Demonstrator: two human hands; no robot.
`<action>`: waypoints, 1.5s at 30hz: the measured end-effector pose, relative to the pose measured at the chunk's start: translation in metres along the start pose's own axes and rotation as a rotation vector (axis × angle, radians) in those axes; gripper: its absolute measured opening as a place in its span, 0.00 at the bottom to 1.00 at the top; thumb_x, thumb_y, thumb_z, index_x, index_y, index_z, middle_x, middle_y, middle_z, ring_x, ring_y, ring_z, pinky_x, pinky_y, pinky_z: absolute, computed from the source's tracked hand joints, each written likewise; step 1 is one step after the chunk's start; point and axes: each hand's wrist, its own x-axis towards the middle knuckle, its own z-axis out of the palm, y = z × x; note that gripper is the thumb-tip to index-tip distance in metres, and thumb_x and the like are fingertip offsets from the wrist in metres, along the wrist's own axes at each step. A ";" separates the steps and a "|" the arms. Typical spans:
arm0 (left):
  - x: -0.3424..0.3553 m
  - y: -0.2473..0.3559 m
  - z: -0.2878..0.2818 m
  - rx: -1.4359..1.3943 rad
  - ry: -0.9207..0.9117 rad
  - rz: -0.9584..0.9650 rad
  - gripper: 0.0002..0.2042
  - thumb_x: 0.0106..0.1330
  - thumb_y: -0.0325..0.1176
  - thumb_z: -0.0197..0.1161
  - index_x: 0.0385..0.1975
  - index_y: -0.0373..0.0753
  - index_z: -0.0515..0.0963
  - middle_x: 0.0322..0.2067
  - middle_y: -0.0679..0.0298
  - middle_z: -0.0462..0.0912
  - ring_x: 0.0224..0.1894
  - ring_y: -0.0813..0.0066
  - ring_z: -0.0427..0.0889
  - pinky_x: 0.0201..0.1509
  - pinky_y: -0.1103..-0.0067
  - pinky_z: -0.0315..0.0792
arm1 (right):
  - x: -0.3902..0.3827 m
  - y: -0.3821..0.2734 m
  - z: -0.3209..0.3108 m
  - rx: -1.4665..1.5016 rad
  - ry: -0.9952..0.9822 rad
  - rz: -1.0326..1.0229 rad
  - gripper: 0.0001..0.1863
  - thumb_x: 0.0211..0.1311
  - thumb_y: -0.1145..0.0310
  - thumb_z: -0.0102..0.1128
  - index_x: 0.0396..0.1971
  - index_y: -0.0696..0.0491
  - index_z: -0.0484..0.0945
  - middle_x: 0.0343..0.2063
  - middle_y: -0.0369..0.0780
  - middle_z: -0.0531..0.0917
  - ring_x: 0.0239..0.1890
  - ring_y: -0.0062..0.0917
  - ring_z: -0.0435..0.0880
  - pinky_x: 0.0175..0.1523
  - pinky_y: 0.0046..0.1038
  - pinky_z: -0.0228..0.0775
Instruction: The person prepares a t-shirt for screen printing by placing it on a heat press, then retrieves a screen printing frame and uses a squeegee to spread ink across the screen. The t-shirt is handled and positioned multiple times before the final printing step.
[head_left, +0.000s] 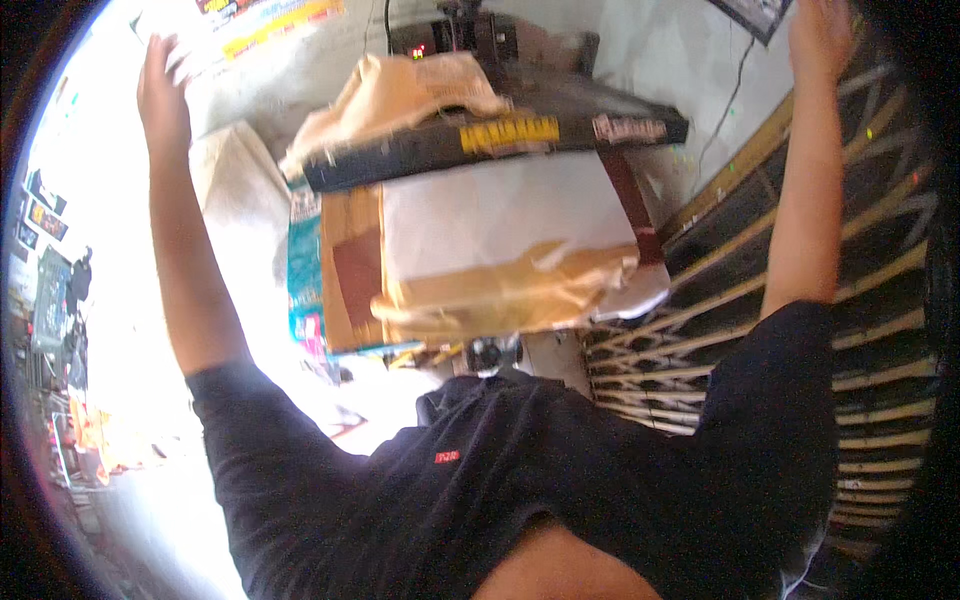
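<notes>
Both of my arms are raised out to the sides, away from the black machine in the middle. My left hand is up at the far left in front of bright glare, its fingers stretched out and slightly apart, with nothing seen in it. At the top right edge, my right hand is partly cut off and blurred, so its fingers cannot be made out. Between the arms stands a black slab-like platform with a yellow label. A crumpled beige cloth lies on it. White paper and tan wrapping paper are below its front edge.
Behind the platform is a unit with a red lit display. Brown cardboard and a teal printed sheet show at the left of the papers. A folding metal gate runs along the right. Posters hang on the wall.
</notes>
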 end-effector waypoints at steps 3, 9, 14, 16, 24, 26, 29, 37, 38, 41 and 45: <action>-0.122 -0.125 -0.081 0.649 0.185 0.492 0.17 0.67 0.34 0.38 0.44 0.32 0.73 0.41 0.51 0.77 0.44 0.66 0.76 0.49 0.74 0.66 | -0.128 0.013 -0.070 -0.019 0.019 0.303 0.07 0.54 0.68 0.53 0.30 0.55 0.75 0.31 0.39 0.77 0.38 0.27 0.73 0.45 0.32 0.64; -0.333 -0.144 0.025 0.881 -0.539 -0.018 0.29 0.59 0.50 0.54 0.56 0.40 0.63 0.52 0.54 0.69 0.54 0.55 0.67 0.56 0.63 0.60 | -0.377 0.004 -0.071 0.054 -0.794 0.587 0.28 0.55 0.58 0.57 0.54 0.54 0.64 0.52 0.46 0.69 0.54 0.35 0.68 0.57 0.35 0.58; -0.373 -0.116 0.072 1.170 -0.832 -0.027 0.38 0.57 0.60 0.48 0.63 0.45 0.50 0.65 0.58 0.47 0.67 0.61 0.44 0.61 0.47 0.43 | -0.430 -0.015 -0.054 -0.118 -1.092 0.268 0.32 0.56 0.51 0.52 0.58 0.50 0.58 0.61 0.45 0.57 0.62 0.39 0.55 0.64 0.42 0.45; -0.376 -0.116 0.076 1.156 -0.851 -0.053 0.38 0.57 0.60 0.48 0.63 0.45 0.51 0.65 0.58 0.48 0.67 0.61 0.44 0.61 0.48 0.42 | -0.439 -0.019 -0.055 -0.290 -1.188 0.217 0.32 0.57 0.50 0.50 0.59 0.49 0.57 0.62 0.45 0.52 0.64 0.36 0.51 0.64 0.40 0.45; -0.382 -0.116 0.074 1.142 -0.803 0.009 0.37 0.57 0.61 0.48 0.63 0.46 0.53 0.64 0.58 0.51 0.66 0.58 0.46 0.61 0.47 0.42 | -0.442 -0.024 -0.064 -0.260 -1.130 0.226 0.32 0.56 0.46 0.49 0.59 0.42 0.58 0.63 0.40 0.51 0.64 0.38 0.50 0.64 0.43 0.41; -0.382 -0.113 0.075 1.142 -0.800 -0.017 0.37 0.57 0.59 0.49 0.63 0.47 0.51 0.64 0.59 0.49 0.67 0.59 0.45 0.62 0.48 0.42 | -0.435 -0.024 -0.062 -0.286 -1.172 0.239 0.32 0.56 0.45 0.49 0.59 0.41 0.58 0.64 0.39 0.51 0.64 0.37 0.50 0.64 0.44 0.41; -0.382 -0.117 0.073 1.146 -0.794 0.009 0.37 0.57 0.59 0.50 0.63 0.47 0.51 0.64 0.59 0.49 0.66 0.59 0.46 0.62 0.48 0.43 | -0.422 -0.030 -0.058 -0.374 -1.272 0.250 0.33 0.55 0.45 0.50 0.60 0.42 0.57 0.64 0.39 0.50 0.64 0.37 0.50 0.64 0.45 0.41; -0.377 -0.115 0.071 1.134 -0.850 0.005 0.39 0.56 0.61 0.48 0.63 0.42 0.50 0.64 0.54 0.49 0.66 0.55 0.45 0.61 0.49 0.44 | -0.382 -0.044 -0.046 -0.392 -1.493 0.319 0.39 0.52 0.42 0.52 0.61 0.44 0.55 0.65 0.40 0.48 0.66 0.36 0.47 0.65 0.46 0.40; -0.376 -0.113 0.070 1.135 -0.873 0.008 0.40 0.56 0.61 0.47 0.63 0.41 0.50 0.64 0.54 0.48 0.67 0.55 0.45 0.61 0.50 0.44 | -0.383 -0.045 -0.041 -0.364 -1.454 0.289 0.39 0.51 0.42 0.52 0.61 0.45 0.55 0.65 0.40 0.48 0.66 0.36 0.47 0.64 0.47 0.40; -0.378 -0.118 0.071 1.107 -0.864 0.031 0.41 0.56 0.63 0.46 0.63 0.40 0.49 0.64 0.53 0.48 0.67 0.54 0.44 0.62 0.50 0.44 | -0.383 -0.050 -0.028 -0.350 -1.434 0.232 0.40 0.51 0.41 0.52 0.61 0.45 0.55 0.64 0.42 0.47 0.66 0.36 0.46 0.63 0.50 0.40; -0.376 -0.113 0.070 1.060 -0.845 -0.006 0.40 0.56 0.61 0.50 0.63 0.42 0.50 0.64 0.54 0.47 0.67 0.54 0.44 0.61 0.48 0.43 | -0.394 -0.061 -0.028 -0.360 -1.451 0.234 0.40 0.52 0.40 0.50 0.60 0.46 0.54 0.64 0.43 0.47 0.67 0.37 0.44 0.61 0.56 0.41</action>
